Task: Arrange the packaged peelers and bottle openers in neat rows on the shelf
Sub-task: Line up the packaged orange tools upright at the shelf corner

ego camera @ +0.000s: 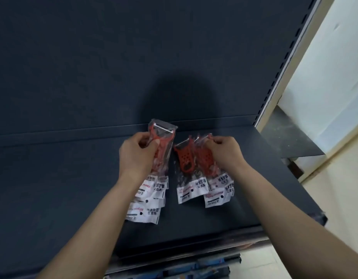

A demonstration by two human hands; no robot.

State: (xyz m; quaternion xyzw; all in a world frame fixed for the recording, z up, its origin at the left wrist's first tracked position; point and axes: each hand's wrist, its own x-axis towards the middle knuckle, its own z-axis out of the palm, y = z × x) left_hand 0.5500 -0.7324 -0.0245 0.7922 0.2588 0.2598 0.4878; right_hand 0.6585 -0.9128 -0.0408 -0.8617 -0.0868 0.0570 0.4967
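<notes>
**Peelers and openers sorted by kind, not yet squared into rows**

The fingers [143,138] of the left hand [136,156] are curled, together with the thumb, around the upper part of a packaged peeler [164,133]. Its red fork and metal blade are turned towards the back panel [113,57]. The fingertips [213,140] of the right hand [227,154] are pinched on the clear top edge of a packaged bottle opener [204,158]. A second opener pack [185,158], red and perforated, lies just beside it on the left, overlapped and slightly skewed.

Beneath the left hand a peeler pile [149,202] is fanned out, its white header cards stepped towards the front. The openers' cards are just as uneven (how many packs lie underneath cannot be told). Both groups rest on the dark shelf [73,178], towards its rear, near each other but apart.

The step in hand is judged to be aligning. The two kinds are already separated, but neither group can be called a neat row yet.

For the next move, the held peeler would need to be laid flush on its pile and the cards drawn level. The pinched opener would need to be turned parallel to its neighbour. The film looks slippery, so a pull on one pack may well drag the others askew.
</notes>
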